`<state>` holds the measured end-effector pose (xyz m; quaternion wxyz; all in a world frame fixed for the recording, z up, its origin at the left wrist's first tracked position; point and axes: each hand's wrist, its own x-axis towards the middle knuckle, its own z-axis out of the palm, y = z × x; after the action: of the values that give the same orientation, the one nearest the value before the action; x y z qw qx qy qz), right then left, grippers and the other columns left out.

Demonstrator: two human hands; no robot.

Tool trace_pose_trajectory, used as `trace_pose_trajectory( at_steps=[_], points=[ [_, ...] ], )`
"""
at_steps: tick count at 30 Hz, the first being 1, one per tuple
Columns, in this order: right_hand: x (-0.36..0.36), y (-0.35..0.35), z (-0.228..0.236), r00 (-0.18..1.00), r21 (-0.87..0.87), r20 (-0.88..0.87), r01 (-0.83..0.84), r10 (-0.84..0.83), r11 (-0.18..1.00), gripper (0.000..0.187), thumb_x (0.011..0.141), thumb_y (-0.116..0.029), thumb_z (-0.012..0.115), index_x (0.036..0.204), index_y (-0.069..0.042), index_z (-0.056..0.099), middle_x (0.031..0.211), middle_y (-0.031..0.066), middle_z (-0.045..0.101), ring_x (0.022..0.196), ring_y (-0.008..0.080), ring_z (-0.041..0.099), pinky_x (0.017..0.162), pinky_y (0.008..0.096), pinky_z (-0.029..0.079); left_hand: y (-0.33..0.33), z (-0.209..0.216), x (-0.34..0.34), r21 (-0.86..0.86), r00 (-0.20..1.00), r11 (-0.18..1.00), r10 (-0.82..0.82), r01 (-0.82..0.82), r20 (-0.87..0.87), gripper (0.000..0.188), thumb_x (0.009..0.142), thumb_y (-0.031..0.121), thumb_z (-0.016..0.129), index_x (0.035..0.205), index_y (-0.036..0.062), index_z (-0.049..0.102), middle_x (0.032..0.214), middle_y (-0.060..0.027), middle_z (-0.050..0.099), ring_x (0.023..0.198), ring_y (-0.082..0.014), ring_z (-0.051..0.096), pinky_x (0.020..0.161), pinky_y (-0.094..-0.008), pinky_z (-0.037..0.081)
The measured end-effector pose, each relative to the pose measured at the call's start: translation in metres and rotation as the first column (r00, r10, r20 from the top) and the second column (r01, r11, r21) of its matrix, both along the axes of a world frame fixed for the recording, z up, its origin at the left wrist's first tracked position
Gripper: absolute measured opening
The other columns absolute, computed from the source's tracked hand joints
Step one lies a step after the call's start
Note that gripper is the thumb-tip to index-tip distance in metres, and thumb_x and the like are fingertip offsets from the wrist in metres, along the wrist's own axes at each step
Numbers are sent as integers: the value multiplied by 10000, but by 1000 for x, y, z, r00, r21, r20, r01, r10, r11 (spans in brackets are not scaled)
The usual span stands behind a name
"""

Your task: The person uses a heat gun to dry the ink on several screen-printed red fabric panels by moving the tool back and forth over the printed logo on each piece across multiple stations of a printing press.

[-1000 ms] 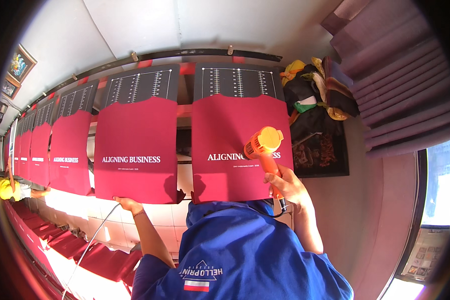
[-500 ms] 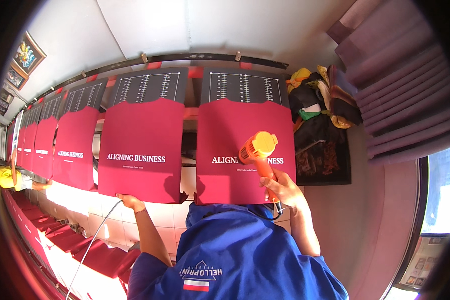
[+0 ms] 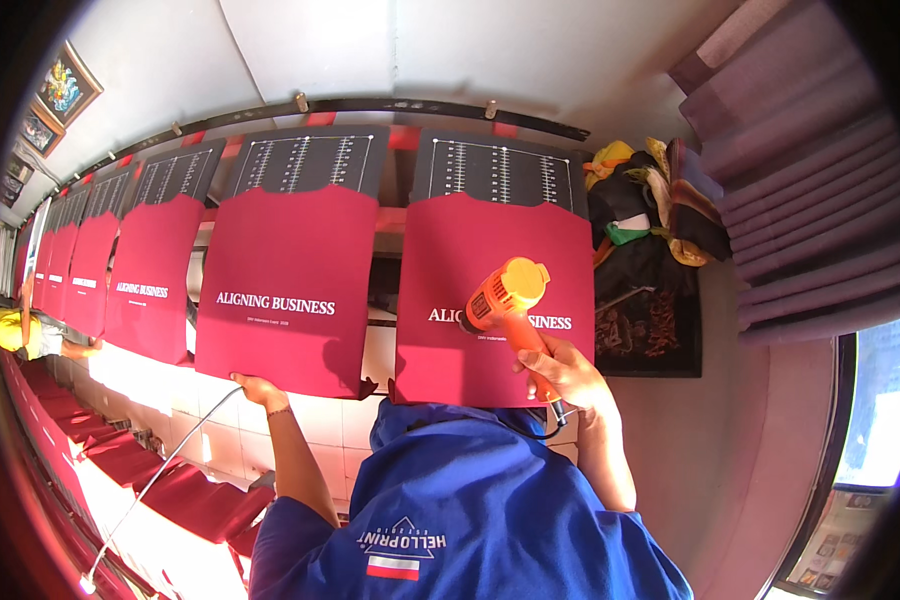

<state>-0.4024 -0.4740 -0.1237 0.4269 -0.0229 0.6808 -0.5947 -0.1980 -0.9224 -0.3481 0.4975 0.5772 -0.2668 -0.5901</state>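
Observation:
In my right hand (image 3: 570, 377) is an orange heat gun (image 3: 507, 300), gripped by its handle. Its nozzle points down and left over white lettering on the nearest red shirt (image 3: 450, 375), hiding part of it. This shirt is stretched over a dark board (image 3: 490, 165) with white ruled marks. My left hand (image 3: 260, 393) is at the lower edge of the neighbouring red shirt (image 3: 280, 250), closed on a pale cord (image 3: 175, 455) that trails to the lower left. Whether its fingertips also touch the shirt I cannot tell.
More shirt-covered boards (image 3: 150, 250) run away in a row to the left, along a dark rail (image 3: 400, 104). Another person (image 3: 35, 335) is at the far left. Cloths (image 3: 640, 205) are piled on the right beside a purple curtain (image 3: 810, 200). Red shirts (image 3: 185, 490) also lie lower left.
The heat gun has shifted slightly left along the printed line. The cord has swung outward, and its end now shows at lower left. My left hand stays by the shirt's edge.

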Motion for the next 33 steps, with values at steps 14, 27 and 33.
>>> trace_pose_trajectory(
  at_steps=[14, 27, 33],
  points=[
    [0, -26, 2, 997, -12, 0, -75, 75, 997, 371, 961, -282, 663, 1129, 38, 579, 881, 46, 625, 625, 111, 598, 550, 246, 483, -20, -32, 15, -14, 1000, 1000, 27, -27, -4, 719, 1039, 528, 404, 1338, -119, 495, 1334, -175, 574, 1144, -311, 616, 940, -395, 539],
    [0, -45, 3, 989, 5, 37, -141, 140, 990, 461, 943, -305, 678, 1210, 50, 556, 924, 73, 645, 640, 123, 611, 568, 249, 497, -16, -26, 13, -13, 997, 1000, 7, -6, 78, 727, 1033, 538, 406, 1349, -111, 494, 1321, -189, 587, 1139, -330, 620, 949, -410, 551],
    [3, -53, -1, 992, -11, 19, -127, 127, 992, 376, 951, -272, 665, 1126, 43, 555, 821, 56, 590, 632, 120, 587, 558, 271, 479, -3, -2, 2, 30, 988, 1000, 4, -9, 158, 735, 1036, 535, 388, 1327, -132, 496, 1304, -197, 588, 1111, -332, 628, 913, -399, 550]
  ],
)
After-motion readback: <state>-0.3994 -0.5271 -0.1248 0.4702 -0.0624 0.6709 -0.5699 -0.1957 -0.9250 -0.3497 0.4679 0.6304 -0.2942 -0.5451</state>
